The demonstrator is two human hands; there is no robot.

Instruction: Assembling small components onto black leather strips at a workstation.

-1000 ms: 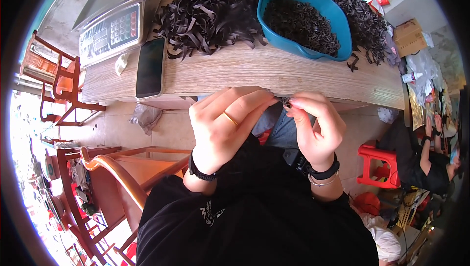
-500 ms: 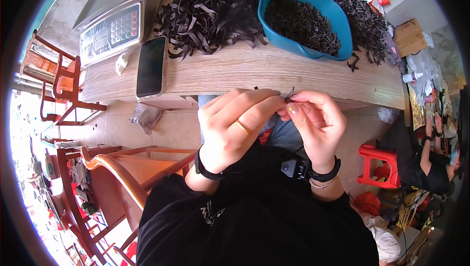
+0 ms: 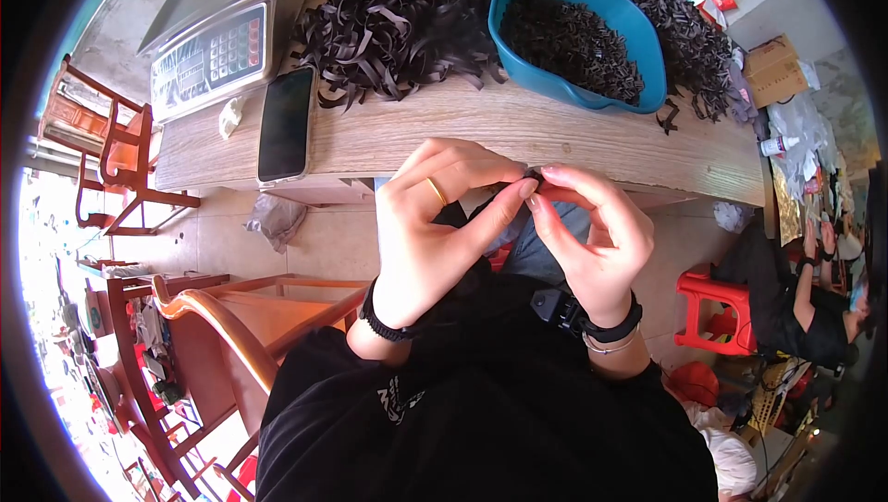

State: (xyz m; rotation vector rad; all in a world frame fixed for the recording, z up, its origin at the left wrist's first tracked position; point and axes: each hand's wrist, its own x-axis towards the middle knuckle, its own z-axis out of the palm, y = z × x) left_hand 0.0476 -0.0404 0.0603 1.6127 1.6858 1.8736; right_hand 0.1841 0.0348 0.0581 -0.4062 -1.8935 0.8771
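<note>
A small black ribbon-like piece [image 3: 534, 175] is pinched between the fingertips of both my hands, just off the table's near edge. My left hand [image 3: 425, 215], with a ring on one finger, grips it between thumb and forefinger. From the other side, my right hand [image 3: 606, 238] holds it the same way, its thumb tip close to the left one. Much of the piece is hidden by the fingers. Beyond them on the table lies a heap of loose black strips [image 3: 388, 35]. A teal plastic basin [image 3: 555, 93] beside it contains many small, short black pieces.
Another pile of black pieces [image 3: 689, 49] lies right of the basin. A phone [image 3: 285, 128], crumpled tissue [image 3: 230, 118] and digital scale [image 3: 208, 58] occupy the table's left. A wooden chair [image 3: 222, 317] stands at my left; a person sits near a red stool [image 3: 717, 312] at right.
My left hand has turned, bringing its thumb into view against the forefinger. The right fingertips have shifted slightly, and the dark piece now shows less between the fingers.
</note>
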